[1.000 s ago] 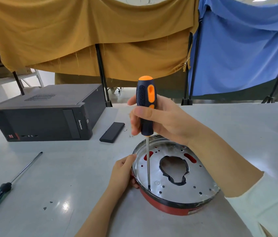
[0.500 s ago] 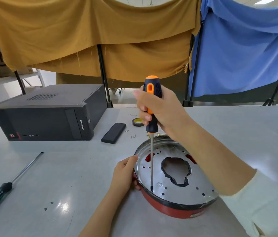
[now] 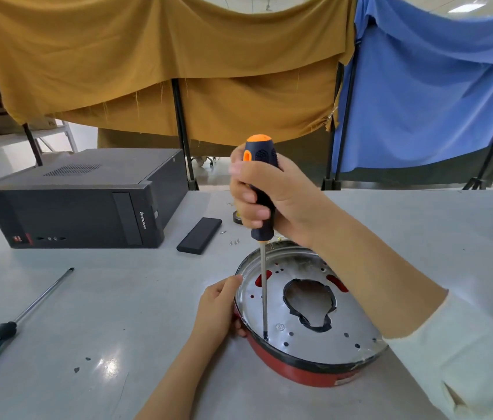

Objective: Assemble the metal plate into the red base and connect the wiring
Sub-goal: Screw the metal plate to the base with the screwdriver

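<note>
Metal plate point(image 3: 305, 322) sits in the red base point(image 3: 299, 371), gripped by my left hand point(image 3: 218, 310); my right hand point(image 3: 269, 195) grasps the upright screwdriver point(image 3: 261, 189), tip on the plate.

On the table point(image 3: 420, 237), the base point(image 3: 308, 371) with the plate point(image 3: 299, 338) in it sits centre, a computer case point(image 3: 81, 204) at ten o'clock, a spare screwdriver point(image 3: 18, 316) at nine, a flat box point(image 3: 199, 231) between case and base.

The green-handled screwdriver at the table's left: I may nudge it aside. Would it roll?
Probably: the green-handled screwdriver has a round slim shaft and lies flat on the smooth table. Its thicker grip may make it curve. Likely rigid.
</note>
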Demonstrator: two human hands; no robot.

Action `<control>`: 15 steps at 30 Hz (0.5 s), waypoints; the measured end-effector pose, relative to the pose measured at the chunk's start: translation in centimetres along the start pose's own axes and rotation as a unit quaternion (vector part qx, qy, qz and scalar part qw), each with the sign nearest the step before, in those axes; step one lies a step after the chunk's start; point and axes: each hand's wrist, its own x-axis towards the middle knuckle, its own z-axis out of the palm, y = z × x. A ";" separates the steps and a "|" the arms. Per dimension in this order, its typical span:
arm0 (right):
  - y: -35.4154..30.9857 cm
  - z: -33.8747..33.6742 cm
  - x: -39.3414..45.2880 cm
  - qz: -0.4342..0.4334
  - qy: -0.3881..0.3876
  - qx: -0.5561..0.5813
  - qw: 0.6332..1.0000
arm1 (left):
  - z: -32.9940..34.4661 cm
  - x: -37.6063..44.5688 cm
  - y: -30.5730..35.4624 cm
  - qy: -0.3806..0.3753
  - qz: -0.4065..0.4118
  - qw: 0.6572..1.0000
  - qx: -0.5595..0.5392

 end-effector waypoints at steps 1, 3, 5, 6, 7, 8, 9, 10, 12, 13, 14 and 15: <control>0.5 0.3 -0.1 -0.033 0.082 -0.041 0.995 | 0.0 0.0 0.0 -0.001 -0.001 1.000 -0.002; 0.9 0.5 -0.2 -0.082 0.200 -0.104 0.971 | 0.1 -0.1 0.1 -0.005 -0.002 1.000 -0.008; 0.5 0.0 -0.3 -0.070 0.179 -0.110 0.975 | 0.1 -0.1 0.0 -0.002 -0.004 1.000 -0.003; 0.0 -0.4 -0.3 -0.044 0.116 -0.092 0.988 | 0.0 -0.1 0.0 0.000 -0.005 1.000 -0.002; -0.6 -0.8 -0.3 -0.016 0.043 -0.066 0.997 | 0.0 -0.1 0.0 0.000 -0.006 1.000 -0.002; -1.0 -1.2 -0.3 0.010 -0.026 -0.035 0.999 | 0.0 -0.1 0.0 -0.001 -0.007 1.000 -0.003; -1.2 -1.5 -0.2 0.028 -0.084 0.002 0.996 | 0.1 -0.1 0.1 0.000 -0.008 1.000 -0.002; -1.2 -1.5 -0.1 0.042 -0.123 0.042 0.991 | 0.1 -0.1 0.1 0.002 -0.008 1.000 0.000; -0.9 -1.3 0.1 0.049 -0.138 0.089 0.985 | 0.1 -0.1 0.1 0.006 -0.010 1.000 -0.001; -0.7 -1.2 0.2 0.044 -0.115 0.087 0.989 | 0.1 -0.1 0.1 0.005 -0.012 1.000 -0.006; -0.4 -1.0 0.2 0.029 -0.071 0.070 0.995 | 0.0 -0.1 0.1 0.004 -0.013 1.000 -0.011; -0.1 -0.7 0.2 0.008 -0.007 0.044 0.999 | 0.0 -0.1 0.0 0.003 -0.013 1.000 -0.012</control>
